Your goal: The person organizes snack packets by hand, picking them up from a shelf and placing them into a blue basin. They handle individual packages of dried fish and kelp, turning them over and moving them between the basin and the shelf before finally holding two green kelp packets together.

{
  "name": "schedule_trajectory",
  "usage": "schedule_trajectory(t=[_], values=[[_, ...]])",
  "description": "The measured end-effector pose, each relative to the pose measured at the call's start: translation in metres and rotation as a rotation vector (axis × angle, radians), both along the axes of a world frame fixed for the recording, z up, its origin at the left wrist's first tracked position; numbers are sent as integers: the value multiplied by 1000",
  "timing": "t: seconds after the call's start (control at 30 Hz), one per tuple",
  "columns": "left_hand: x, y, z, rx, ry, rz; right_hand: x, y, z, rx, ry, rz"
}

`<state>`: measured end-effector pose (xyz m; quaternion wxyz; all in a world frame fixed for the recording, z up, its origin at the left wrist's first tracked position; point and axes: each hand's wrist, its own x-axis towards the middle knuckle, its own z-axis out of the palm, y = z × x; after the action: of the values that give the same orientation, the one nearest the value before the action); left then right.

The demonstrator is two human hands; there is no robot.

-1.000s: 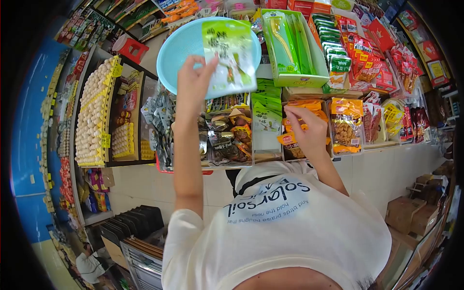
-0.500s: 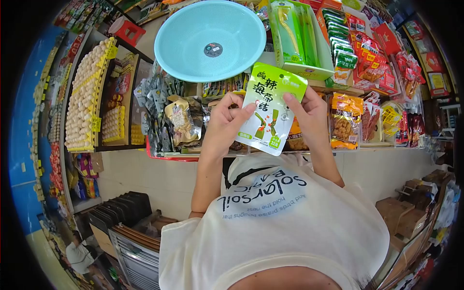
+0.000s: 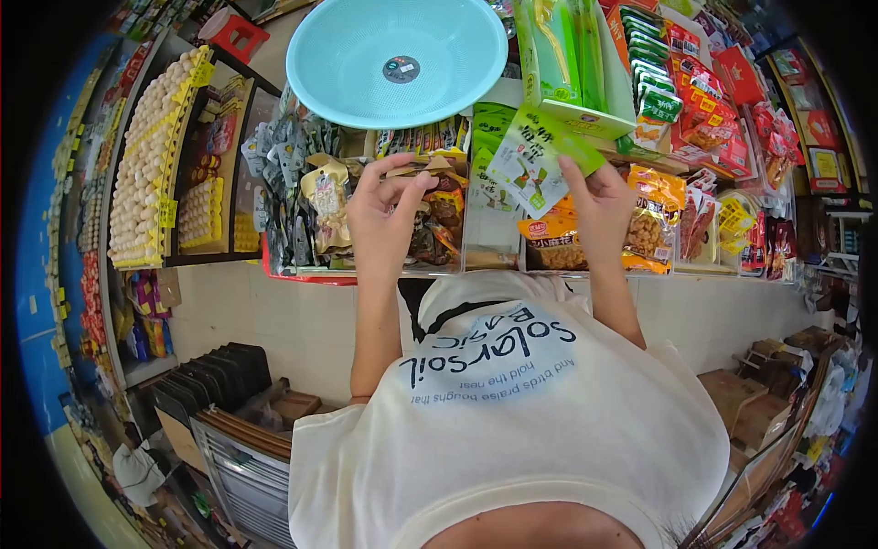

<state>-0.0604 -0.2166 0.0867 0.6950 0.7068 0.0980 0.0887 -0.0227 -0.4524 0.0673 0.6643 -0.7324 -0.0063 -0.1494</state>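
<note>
My right hand (image 3: 599, 206) pinches a green-and-white snack packet (image 3: 530, 165) by its right edge, thumb on the front. The packet tilts over a clear bin where similar green packets (image 3: 487, 178) lie. My left hand (image 3: 384, 206) is off the packet, its fingers bent but apart with nothing between them. It hovers above brown snack packs (image 3: 441, 220) and next to a beige pouch (image 3: 326, 197). Below the right hand are orange snack bags (image 3: 553, 242).
A light blue plastic basin (image 3: 352, 69) stands at the back of the display. Right of it is a green box (image 3: 585, 119) of long packs, then red snack packets (image 3: 704, 110). Egg trays (image 3: 155, 160) fill the left shelf. A red stool (image 3: 233, 35) stands behind.
My left hand has let go of the packet and moved left. My right hand has tipped the packet and shifted it right, showing the bin of green packets beneath.
</note>
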Motion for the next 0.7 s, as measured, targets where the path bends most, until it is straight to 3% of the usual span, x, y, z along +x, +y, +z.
schedule_trajectory(t=[0.17,0.4,0.5,0.57,0.7], values=[[-4,-5,-4,10,62,-10,1,13,-28,-173,-57,15],[-8,-7,-24,-33,93,-25,11,19,-28,-429,-95,131],[-13,-6,-25,-29,117,-22,13,15,-21,-456,34,170],[-15,-5,-27,-30,127,-15,19,14,-22,-746,83,219],[-26,7,-38,-57,107,37,20,17,-24,-706,93,172]])
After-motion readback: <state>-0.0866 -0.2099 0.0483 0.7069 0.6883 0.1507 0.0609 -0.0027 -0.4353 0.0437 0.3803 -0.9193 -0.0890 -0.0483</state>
